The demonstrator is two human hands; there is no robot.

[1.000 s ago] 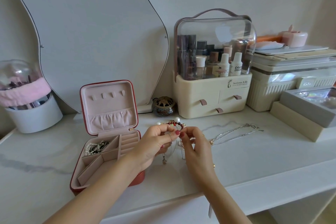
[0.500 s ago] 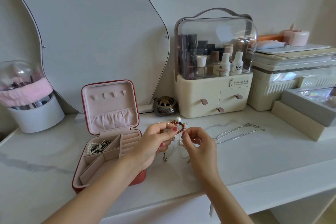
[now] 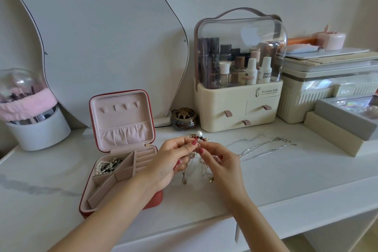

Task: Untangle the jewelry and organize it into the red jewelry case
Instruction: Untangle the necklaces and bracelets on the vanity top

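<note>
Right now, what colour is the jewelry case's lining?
Pale pink, inside the red jewelry case; seen in the head view.

Two hands (image 3: 171,159), one red jewelry case (image 3: 120,149) (lid up), two silver chains (image 3: 266,148), one mirror (image 3: 98,37).

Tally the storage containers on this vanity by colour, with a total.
Red: 1, the jewelry case
Cream: 3, the cosmetics organizer, ribbed bin, flat box
White: 1, the brush holder
Grey: 1, the tray box
Total: 6
</note>
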